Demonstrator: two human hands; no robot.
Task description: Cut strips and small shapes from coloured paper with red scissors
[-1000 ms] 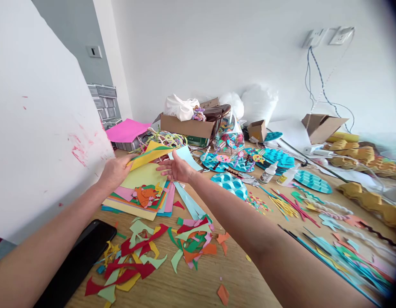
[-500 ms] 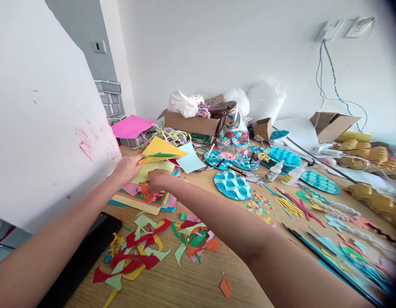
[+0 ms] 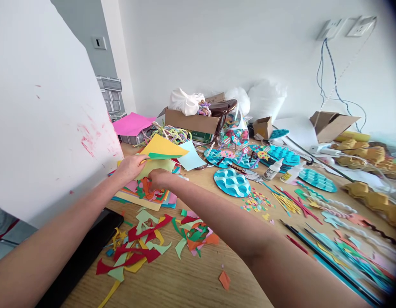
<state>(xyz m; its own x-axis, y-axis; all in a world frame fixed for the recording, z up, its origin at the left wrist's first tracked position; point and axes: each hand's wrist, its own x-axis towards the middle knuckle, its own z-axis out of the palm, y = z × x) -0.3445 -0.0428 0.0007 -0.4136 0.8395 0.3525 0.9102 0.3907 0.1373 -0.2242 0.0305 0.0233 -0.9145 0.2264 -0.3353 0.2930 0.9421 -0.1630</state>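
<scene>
My left hand (image 3: 131,167) pinches the near left corner of a yellow paper sheet (image 3: 162,146) and a green sheet (image 3: 162,156) beneath it. Both sheets are raised and tilted above a stack of coloured paper (image 3: 137,202). Under them a pale yellow-green sheet (image 3: 155,167) is partly visible. Over the stack my right hand (image 3: 160,179) is curled, its fingertips partly hidden beside orange cut-out pieces (image 3: 146,184). Whether it grips one of them is unclear. Small green, pink and red cut-outs lie around there. A light blue sheet (image 3: 191,156) sits just beyond.
Heaps of paper scraps (image 3: 146,244) lie in front of the stack, beside a black flat object (image 3: 85,252). Wavy blue discs (image 3: 231,183), glue bottles (image 3: 273,169) and coloured sticks (image 3: 286,202) spread rightward. Behind stands a cardboard box (image 3: 191,119); a white panel (image 3: 53,107) rises at left.
The lifted yellow and green sheets have tilted slightly, with more of the green one showing. My right hand has shifted slightly, uncovering more of the cut-outs on the stack.
</scene>
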